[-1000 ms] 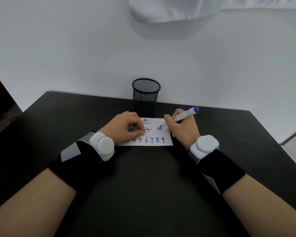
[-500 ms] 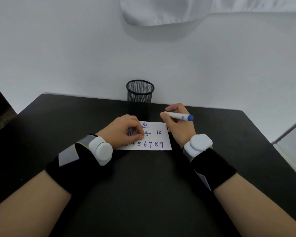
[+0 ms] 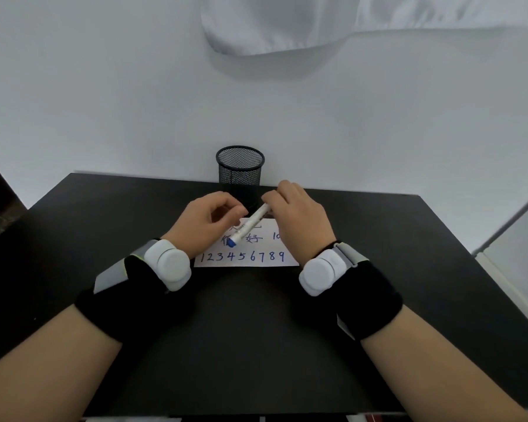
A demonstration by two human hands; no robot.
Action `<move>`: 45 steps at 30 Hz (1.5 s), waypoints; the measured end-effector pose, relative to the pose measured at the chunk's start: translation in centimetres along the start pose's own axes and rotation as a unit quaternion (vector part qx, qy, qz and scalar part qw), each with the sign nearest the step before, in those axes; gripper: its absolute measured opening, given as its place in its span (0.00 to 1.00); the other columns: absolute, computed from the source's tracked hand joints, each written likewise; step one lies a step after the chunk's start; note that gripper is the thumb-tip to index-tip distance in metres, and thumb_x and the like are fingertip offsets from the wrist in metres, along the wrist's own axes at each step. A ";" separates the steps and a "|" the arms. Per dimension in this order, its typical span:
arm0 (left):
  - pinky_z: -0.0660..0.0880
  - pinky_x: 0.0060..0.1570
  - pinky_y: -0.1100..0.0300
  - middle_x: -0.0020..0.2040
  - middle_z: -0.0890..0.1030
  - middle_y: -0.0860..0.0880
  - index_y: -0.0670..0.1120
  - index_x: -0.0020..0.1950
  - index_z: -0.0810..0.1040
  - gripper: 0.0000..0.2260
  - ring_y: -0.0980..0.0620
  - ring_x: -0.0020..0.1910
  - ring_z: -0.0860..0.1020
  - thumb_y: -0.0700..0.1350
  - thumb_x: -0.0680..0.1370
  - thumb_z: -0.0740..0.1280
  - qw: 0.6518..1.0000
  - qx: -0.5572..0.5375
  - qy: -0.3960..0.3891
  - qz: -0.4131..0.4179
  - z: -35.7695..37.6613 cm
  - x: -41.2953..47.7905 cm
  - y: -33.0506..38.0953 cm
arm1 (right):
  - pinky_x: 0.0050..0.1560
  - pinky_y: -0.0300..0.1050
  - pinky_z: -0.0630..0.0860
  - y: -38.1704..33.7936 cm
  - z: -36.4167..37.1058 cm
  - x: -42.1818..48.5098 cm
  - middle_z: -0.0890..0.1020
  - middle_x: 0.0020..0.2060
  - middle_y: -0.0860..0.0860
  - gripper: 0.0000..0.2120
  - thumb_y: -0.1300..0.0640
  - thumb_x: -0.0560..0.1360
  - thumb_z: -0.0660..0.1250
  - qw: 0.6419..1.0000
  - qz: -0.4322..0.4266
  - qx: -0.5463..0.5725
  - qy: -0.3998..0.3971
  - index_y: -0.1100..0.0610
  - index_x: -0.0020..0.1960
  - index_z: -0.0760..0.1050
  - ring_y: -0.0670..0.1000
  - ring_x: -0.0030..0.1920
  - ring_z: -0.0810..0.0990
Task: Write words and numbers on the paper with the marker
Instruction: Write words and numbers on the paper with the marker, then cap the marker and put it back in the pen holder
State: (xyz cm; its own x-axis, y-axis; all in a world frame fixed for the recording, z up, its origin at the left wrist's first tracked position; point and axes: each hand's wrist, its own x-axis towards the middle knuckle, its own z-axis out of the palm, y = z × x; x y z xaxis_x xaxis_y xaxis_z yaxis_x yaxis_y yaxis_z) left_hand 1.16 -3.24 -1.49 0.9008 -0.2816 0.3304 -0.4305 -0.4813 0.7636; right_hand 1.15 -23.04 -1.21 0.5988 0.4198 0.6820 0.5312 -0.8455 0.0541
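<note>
A small white paper (image 3: 250,260) lies on the black table, with blue characters, a "10" and the digits 1 to 9 written on it. Above it my right hand (image 3: 299,220) pinches a white marker (image 3: 250,225) at its far end. The marker slants down to the left, its blue end (image 3: 232,242) hanging over the writing. My left hand (image 3: 206,222) hovers just left of the marker, fingers curled, thumb and forefinger close to the barrel; whether they touch it I cannot tell. Both wrists wear black bands with white pucks.
A black mesh pen cup (image 3: 240,167) stands at the table's far edge against the white wall, just behind my hands. The black table (image 3: 256,345) stretches wide toward me. Its right edge (image 3: 488,269) borders a pale floor strip.
My right hand has lifted and turned the marker so its blue end now points down-left over the paper. My left hand has risen off the paper, uncovering the digits 1 to 3.
</note>
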 end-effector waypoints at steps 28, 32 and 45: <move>0.74 0.48 0.64 0.47 0.81 0.55 0.56 0.57 0.78 0.11 0.56 0.46 0.79 0.47 0.75 0.69 0.999 -0.011 0.031 -0.031 0.0 0.0 -0.9 | 0.59 0.47 0.76 5.7 1.2 -0.4 0.79 0.55 0.54 0.14 0.58 0.76 0.69 0.916 0.322 0.229 -0.070 0.56 0.62 0.76 0.52 0.51 0.80; 0.72 0.47 0.68 0.46 0.82 0.56 0.56 0.55 0.79 0.09 0.60 0.45 0.80 0.48 0.75 0.69 0.999 -0.016 0.022 -0.038 0.0 0.0 -0.8 | 0.58 0.49 0.76 5.7 1.4 -0.5 0.80 0.52 0.54 0.11 0.61 0.76 0.68 0.925 0.308 0.196 -0.103 0.56 0.59 0.77 0.53 0.50 0.80; 0.72 0.50 0.64 0.46 0.83 0.57 0.55 0.54 0.80 0.09 0.60 0.47 0.80 0.49 0.74 0.70 0.997 -0.021 0.035 -0.060 -0.2 0.1 -1.4 | 0.54 0.42 0.81 2.6 -0.4 -0.1 0.83 0.50 0.57 0.11 0.67 0.78 0.65 0.705 0.424 0.563 0.079 0.63 0.59 0.78 0.50 0.48 0.84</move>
State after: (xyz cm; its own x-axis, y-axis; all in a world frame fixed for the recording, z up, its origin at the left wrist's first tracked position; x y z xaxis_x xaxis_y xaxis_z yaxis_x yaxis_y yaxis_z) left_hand 1.82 -2.40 -2.41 0.9482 -0.1650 0.2716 -0.3177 -0.4730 0.8218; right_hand 2.20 -25.43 -0.82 0.9604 -0.1965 0.1974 0.2137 0.0654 -0.9747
